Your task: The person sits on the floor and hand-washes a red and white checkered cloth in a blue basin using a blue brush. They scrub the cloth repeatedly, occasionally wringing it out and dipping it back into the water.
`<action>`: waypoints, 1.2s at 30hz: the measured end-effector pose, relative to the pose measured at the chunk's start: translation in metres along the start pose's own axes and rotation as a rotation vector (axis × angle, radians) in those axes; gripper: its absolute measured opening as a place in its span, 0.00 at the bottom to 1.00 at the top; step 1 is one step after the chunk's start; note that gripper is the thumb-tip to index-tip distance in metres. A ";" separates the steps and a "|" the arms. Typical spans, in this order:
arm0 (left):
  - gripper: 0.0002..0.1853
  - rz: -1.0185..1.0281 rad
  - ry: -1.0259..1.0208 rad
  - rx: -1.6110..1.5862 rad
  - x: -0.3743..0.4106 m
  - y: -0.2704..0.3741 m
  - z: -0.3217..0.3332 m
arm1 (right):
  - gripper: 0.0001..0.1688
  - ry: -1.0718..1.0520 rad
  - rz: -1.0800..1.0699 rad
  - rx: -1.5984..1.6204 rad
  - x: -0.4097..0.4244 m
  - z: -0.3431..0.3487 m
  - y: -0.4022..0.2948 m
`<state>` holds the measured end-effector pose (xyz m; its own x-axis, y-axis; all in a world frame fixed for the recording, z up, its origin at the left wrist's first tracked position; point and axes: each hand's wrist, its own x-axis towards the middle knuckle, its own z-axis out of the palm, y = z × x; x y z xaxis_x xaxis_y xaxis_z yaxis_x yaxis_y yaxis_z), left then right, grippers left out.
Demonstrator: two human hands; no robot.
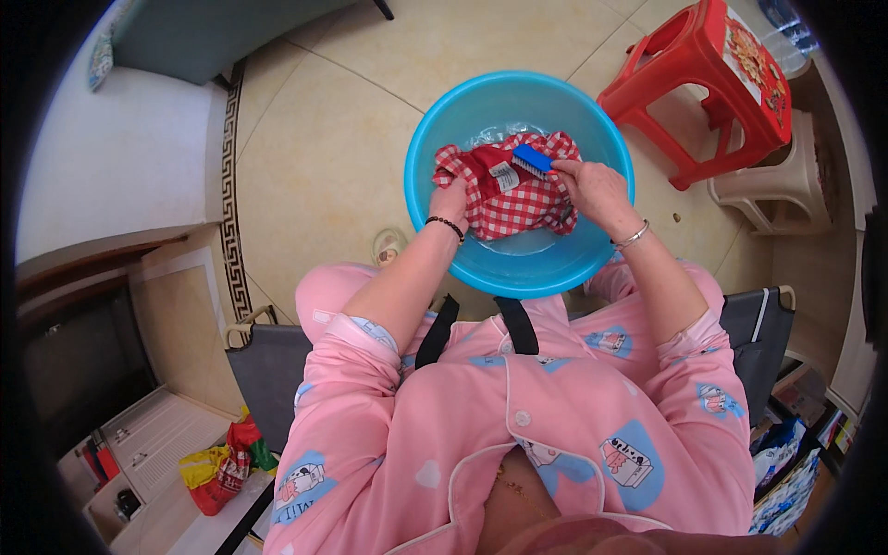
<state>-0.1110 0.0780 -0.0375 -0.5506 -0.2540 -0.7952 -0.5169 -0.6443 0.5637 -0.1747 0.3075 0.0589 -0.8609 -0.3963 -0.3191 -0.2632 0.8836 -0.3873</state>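
A round blue plastic basin (534, 275) stands on the floor before me, with some water in it. A red and white checked cloth item (515, 214) lies bunched in the basin, its plain red part and a white label facing up. My left hand (451, 202) grips the item's left edge, with some fingers hidden in the cloth. My right hand (595, 191) holds a blue scrubbing brush (533, 159) by its right end. The brush's white bristles face down, at the cloth just right of the label.
A red plastic stool (704, 90) stands right of the basin, with a pale plastic stool (777, 191) behind it. A slipper (388, 245) shows left of the basin. A grey fabric chair (267, 374) is under me. A colourful plastic bag (225, 465) lies at lower left.
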 end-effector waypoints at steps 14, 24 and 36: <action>0.23 -0.139 -0.425 -0.313 -0.043 0.035 0.028 | 0.15 0.049 0.032 -0.123 0.005 0.018 0.024; 0.25 -0.170 -0.330 -0.322 -0.043 0.028 0.022 | 0.14 0.157 -0.019 0.024 -0.005 0.012 -0.013; 0.26 -0.137 -0.324 -0.364 -0.041 0.032 0.019 | 0.14 0.108 0.097 -0.011 0.008 0.008 0.006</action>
<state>-0.1174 0.0817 0.0178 -0.6986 0.0505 -0.7138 -0.3685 -0.8804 0.2984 -0.1795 0.3073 0.0472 -0.9241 -0.2801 -0.2599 -0.1805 0.9195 -0.3493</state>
